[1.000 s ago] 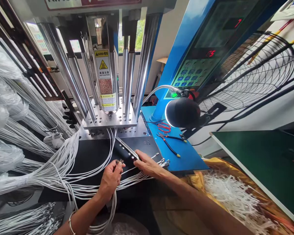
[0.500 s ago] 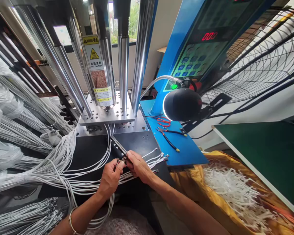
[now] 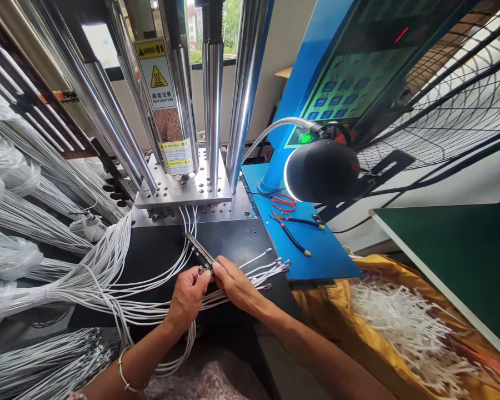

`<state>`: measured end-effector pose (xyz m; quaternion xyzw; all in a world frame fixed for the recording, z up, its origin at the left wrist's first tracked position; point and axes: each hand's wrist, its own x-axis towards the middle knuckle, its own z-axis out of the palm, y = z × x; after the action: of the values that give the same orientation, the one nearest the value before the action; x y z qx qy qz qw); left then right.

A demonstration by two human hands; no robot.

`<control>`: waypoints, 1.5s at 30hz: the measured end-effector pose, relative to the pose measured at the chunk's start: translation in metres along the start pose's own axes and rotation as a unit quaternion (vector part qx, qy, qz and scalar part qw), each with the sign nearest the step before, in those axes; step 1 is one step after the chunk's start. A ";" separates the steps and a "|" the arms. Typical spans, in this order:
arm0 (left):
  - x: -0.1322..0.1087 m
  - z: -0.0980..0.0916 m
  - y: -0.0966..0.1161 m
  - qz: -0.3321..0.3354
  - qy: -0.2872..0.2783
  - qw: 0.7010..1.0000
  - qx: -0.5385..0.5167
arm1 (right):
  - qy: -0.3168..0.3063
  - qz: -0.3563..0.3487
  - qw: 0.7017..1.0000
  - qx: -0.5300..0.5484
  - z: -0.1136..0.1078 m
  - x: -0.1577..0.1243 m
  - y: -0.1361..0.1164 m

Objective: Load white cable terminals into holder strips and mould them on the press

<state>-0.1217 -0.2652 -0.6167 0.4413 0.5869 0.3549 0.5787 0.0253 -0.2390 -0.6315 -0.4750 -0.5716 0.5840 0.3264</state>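
A narrow dark bar-shaped fixture (image 3: 199, 250), with small light blocks along its side, slants over the black work surface (image 3: 237, 236). My right hand (image 3: 236, 284) is closed around its near end. Just beside it, my left hand (image 3: 186, 295) pinches a small cable end against the same end of the bar; the fingers hide most of it. White cables (image 3: 150, 311) run beneath both hands, and their plug ends (image 3: 279, 266) lie to the right. Several more white cables (image 3: 188, 214) come from under the press's metal plate (image 3: 183, 191).
Orange-handled cutting pliers (image 3: 289, 230) and red-handled snips (image 3: 283, 201) lie on the blue base (image 3: 316, 261). A black lamp (image 3: 323, 169) hangs above them. Cable bundles (image 3: 29, 211) crowd the left. A yellow-lined container (image 3: 358, 355) with white scraps is at lower right.
The camera view has shifted slightly. Both hands stay at the bar's near end, with only small finger movement. The red display shows a slanted stroke where digits were.
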 end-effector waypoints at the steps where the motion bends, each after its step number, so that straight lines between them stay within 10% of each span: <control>1: 0.001 -0.002 0.000 -0.004 -0.011 1.000 -0.004 | -0.004 0.000 1.000 -0.003 0.000 0.000 0.000; 8: 0.005 -0.024 0.001 -0.013 0.047 0.999 -0.001 | 0.002 0.052 0.993 0.109 -0.001 -0.002 -0.001; 14: 0.000 -0.018 0.000 -0.046 -0.029 0.998 -0.003 | -0.033 0.051 0.993 0.098 -0.001 -0.005 0.000; 34: 0.003 -0.012 -0.003 -0.031 -0.024 0.997 -0.061 | -0.048 -0.003 0.998 -0.045 -0.004 -0.004 -0.005; 45: 0.000 -0.041 -0.002 -0.024 -0.032 0.995 -0.094 | -0.048 0.065 0.993 0.090 -0.004 -0.006 -0.003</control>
<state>-0.1625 -0.2615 -0.6154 0.3822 0.5425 0.3798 0.6444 0.0302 -0.2425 -0.6272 -0.4514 -0.4998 0.6751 0.3011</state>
